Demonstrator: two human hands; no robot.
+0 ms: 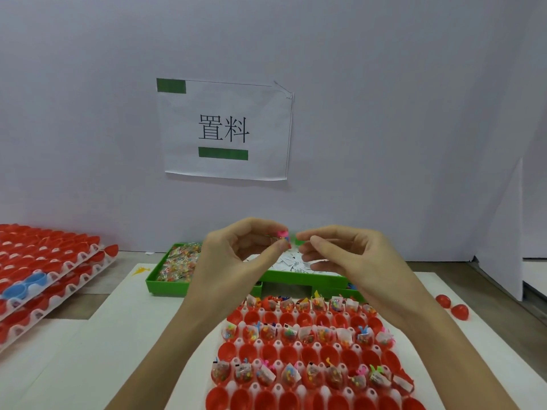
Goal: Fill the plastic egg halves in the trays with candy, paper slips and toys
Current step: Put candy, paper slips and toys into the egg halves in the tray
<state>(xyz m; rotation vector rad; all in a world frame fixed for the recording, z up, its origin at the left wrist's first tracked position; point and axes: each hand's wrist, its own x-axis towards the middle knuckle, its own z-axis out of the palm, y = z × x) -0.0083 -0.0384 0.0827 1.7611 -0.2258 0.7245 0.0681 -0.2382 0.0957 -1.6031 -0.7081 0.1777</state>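
Hands meet at mid-frame, raised above the green tray (165,287). The left hand (236,255) pinches a small pink toy (283,234) between thumb and curled fingertips; something clear and crinkly shows inside the curl of its fingers, too small to name. The right hand (349,255) faces it with fingers bent inward, its fingertips (303,235) just beside the toy; whether it grips anything cannot be told, as the tips blur together.

Behind the hands, the green tray holds wrapped candy packets (177,261) in its left compartment and white paper slips (291,261) in the middle one.

In the lower centre of the frame lies a white tray (291,347) of red egg halves (299,354). Its rows alternate: some are stuffed with candy, slips and coloured toys, and the rows between them are bare red cups.

At the left edge, stacked trays (44,273) of red halves lean in tiers, with two blue halves (25,287) sitting on one of them. Two loose red halves (453,306) rest on the white table surface (74,350) at right.

On the wall at upper centre hangs a paper sign (225,130) with two black characters and green bars
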